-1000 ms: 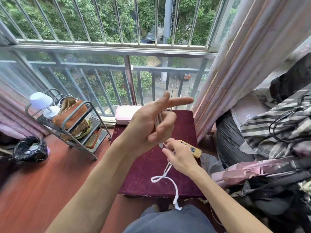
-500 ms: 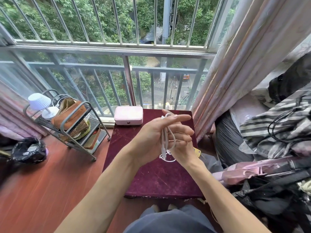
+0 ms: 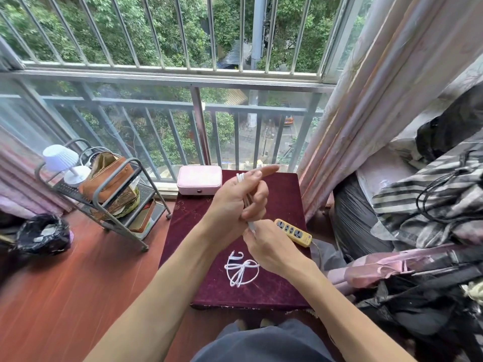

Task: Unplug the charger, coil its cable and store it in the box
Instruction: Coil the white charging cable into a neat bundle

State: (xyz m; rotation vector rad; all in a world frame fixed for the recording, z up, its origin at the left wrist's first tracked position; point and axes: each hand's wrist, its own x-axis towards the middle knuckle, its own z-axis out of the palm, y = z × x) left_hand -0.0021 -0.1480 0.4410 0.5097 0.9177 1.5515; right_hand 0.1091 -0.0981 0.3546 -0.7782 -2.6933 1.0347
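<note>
Two hands are coiling: left hand gripping cable loops, right hand pinching the strand below, tail lying on the surface, so next is prob. winding that in b4 the box.

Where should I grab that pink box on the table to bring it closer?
Hold the pink box by its two short ends, reaching in from the near side. It lies flat and closed at the far edge of the table, wider than deep, so the ends likely grip best.
</note>
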